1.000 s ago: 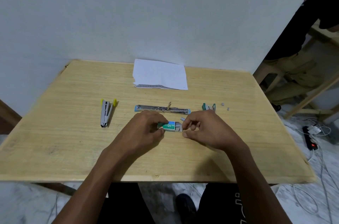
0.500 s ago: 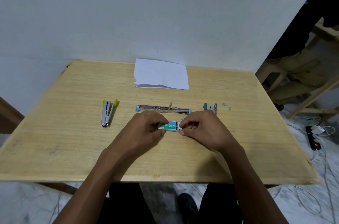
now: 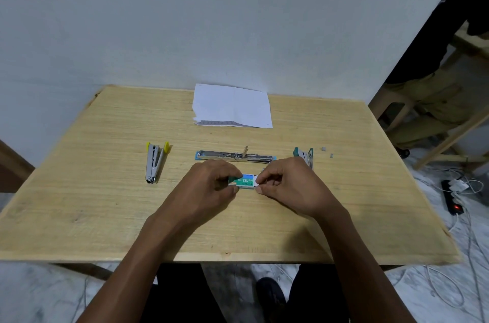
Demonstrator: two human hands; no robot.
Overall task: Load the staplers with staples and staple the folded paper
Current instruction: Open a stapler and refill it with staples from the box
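A small green and blue staple box (image 3: 244, 180) lies at the middle of the wooden table (image 3: 105, 190). My left hand (image 3: 211, 182) pinches its left end. My right hand (image 3: 288, 185) pinches its white right end. Just behind my hands a blue stapler (image 3: 235, 157) lies opened out flat. A yellow-tipped stapler (image 3: 155, 161) lies to the left, slightly open. A green stapler (image 3: 304, 155) lies to the right, partly hidden by my right hand. The folded white paper (image 3: 232, 107) sits at the far edge by the wall.
Two small grey staple bits (image 3: 326, 152) lie right of the green stapler. A person's legs (image 3: 428, 100) and a wooden frame stand off to the right. A power strip (image 3: 451, 197) and cables lie on the floor there.
The box's inner tray, drawn out to the right a second ago, has slid back in; my right fingers moved left to the box's end. My left hand kept its hold.
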